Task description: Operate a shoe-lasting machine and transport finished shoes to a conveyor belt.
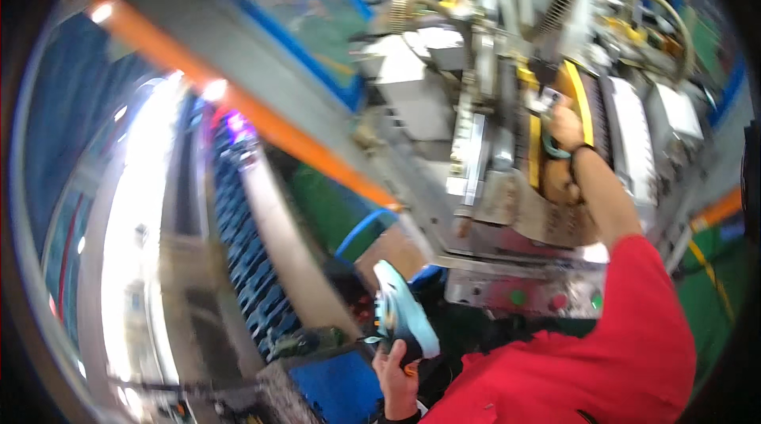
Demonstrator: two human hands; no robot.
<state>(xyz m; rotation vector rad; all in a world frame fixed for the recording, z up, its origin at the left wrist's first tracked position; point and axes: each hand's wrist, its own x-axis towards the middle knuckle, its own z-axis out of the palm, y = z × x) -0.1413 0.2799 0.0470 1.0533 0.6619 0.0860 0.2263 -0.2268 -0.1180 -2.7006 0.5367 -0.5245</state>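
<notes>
My left hand (396, 380), low in the middle, is closed around a shoe (406, 315) with pale blue, black and orange parts. The shoe stands tilted above the hand, toe end up. Stretched forward into a machine (507, 154) at the upper right, my right hand (564, 127) is closed, with a dark band on its wrist. A light teal piece (552, 147) shows beside its fingers. Blur keeps me from telling what that hand grips. Right next to it runs a yellow bar (579, 103).
A conveyor with a dark blue textured belt (250, 281) runs along the left. An orange beam (261, 123) slants between it and the machine. Buttons sit on the machine's front panel (523, 291). Below lie a blue-rimmed bin (372, 230) and a blue surface (337, 384).
</notes>
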